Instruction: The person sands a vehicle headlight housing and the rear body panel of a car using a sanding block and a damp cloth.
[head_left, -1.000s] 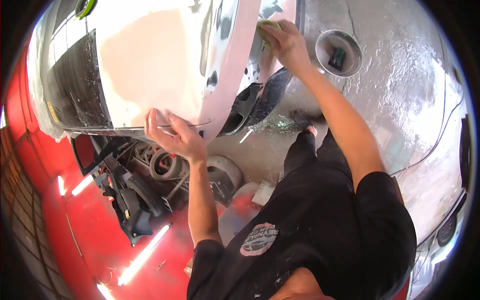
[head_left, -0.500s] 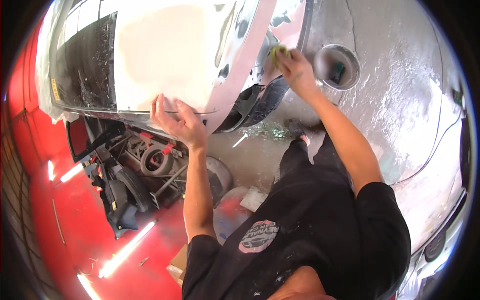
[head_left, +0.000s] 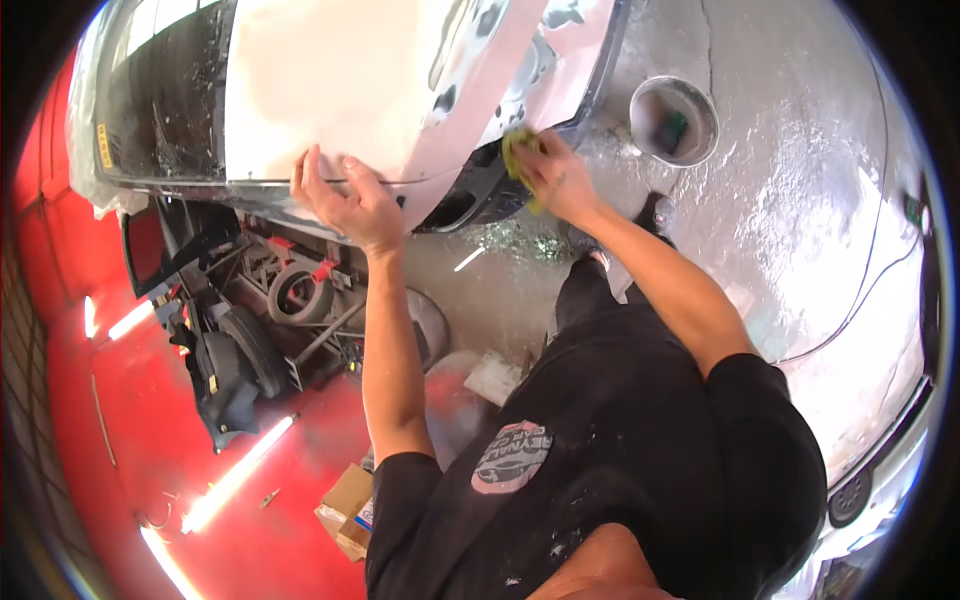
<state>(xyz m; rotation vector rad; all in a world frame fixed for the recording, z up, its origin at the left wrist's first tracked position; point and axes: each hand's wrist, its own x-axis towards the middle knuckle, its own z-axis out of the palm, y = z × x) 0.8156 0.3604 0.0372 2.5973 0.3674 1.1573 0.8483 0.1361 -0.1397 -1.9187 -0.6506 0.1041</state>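
Note:
A car body (head_left: 330, 90) with pale pinkish and white patchy panels and bare dark spots fills the upper part of the view. My left hand (head_left: 352, 205) rests on the panel's lower edge, fingers spread and gripping nothing. In my right hand (head_left: 562, 182) is a crumpled yellow-green cloth (head_left: 520, 158), held against the car's corner, by the dark opening (head_left: 450, 208) below the patchy panel. The fingers wrap around the cloth, hiding part of it.
A round bucket (head_left: 712, 130) with a dark green item inside stands on the wet grey floor (head_left: 790, 190) to the right. Loose car parts and a tyre (head_left: 300, 293) lie at the left, near a cardboard box (head_left: 345, 505). A cable (head_left: 860, 300) runs along the right.
My right hand has moved down and left with the cloth, from the patchy panel to the corner above the dark opening. My left hand stays on the panel edge.

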